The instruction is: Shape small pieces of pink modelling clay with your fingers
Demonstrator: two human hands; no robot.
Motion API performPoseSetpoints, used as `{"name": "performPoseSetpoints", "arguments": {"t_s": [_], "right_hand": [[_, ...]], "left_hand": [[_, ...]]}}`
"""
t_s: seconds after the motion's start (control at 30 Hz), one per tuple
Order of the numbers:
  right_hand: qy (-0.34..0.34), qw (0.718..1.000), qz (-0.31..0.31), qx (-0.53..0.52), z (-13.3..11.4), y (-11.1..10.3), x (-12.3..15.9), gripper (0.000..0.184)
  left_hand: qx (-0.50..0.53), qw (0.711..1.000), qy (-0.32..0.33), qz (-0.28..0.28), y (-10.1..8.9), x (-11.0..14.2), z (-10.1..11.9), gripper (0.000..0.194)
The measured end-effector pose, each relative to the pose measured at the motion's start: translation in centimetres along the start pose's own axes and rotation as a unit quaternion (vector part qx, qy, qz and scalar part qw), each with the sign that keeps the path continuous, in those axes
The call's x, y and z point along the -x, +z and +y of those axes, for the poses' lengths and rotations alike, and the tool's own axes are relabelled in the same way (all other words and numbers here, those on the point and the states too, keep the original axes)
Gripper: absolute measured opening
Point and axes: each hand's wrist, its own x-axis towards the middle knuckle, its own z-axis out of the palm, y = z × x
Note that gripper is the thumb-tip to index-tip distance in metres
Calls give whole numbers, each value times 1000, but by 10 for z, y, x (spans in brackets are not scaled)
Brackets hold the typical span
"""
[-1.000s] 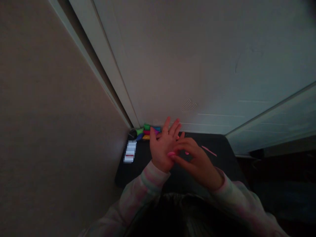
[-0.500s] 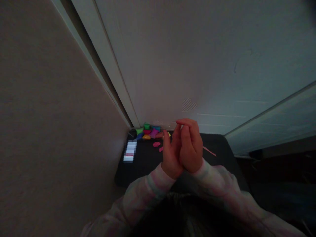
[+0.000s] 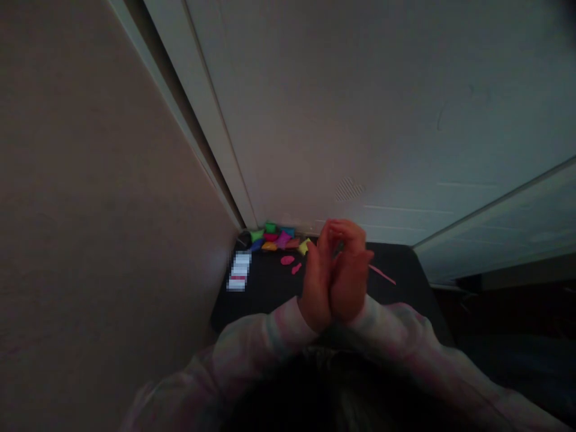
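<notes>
Left hand, right hand: palms pressed together, fingers arched, anything between them hidden; light, even pressure likely suits. Pink piece: left, on dark table.

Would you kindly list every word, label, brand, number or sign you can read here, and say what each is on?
No text can be read.
White rectangular item on the dark table: pixelated, unreadable.
Coloured packets: too small and dim to show any print.
Striped heart-shaped mark on the pale panel: stripes only, no letters visible.
</notes>
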Motion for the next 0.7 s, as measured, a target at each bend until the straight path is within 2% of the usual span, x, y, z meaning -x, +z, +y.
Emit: {"name": "performPoseSetpoints", "arguments": {"t_s": [0.03, 0.1, 0.27, 0.33, 0.43, 0.5, 0.57, 0.63, 0.7], "right_hand": [[12, 999, 34, 15, 8, 2, -5, 40], [25, 998, 54, 26, 21, 6, -15, 32], [92, 993, 70, 18, 32, 2, -24, 29], [109, 994, 26, -4, 33, -7, -17, 26], [50, 986, -156, 28, 35, -21, -1, 17], [42, 970, -230, 71, 38, -27, 11, 20], [70, 956, -264, 103, 44, -29, 21, 18], [126, 940, -292, 120, 56, -28, 28, 14], [168, 926, -309, 136, 75, -28, 36, 12]], "left_hand": [[26, 999, -21, 18, -4, -7, 0, 49], [72, 993, -77, 46, -13, -20, 0, 54], [122, 985, -111, 51, -37, -33, 2, 55], [118, 986, -106, 46, -42, -33, 6, 54], [98, 991, -75, 56, -46, -36, 11, 58], [84, 992, -60, 66, -52, -39, 11, 61], [71, 993, -64, 68, -62, -43, 7, 62], [46, 992, -84, 81, -76, -47, 1, 62], [-9, 986, -94, 137, -94, -50, -4, 61]]}}
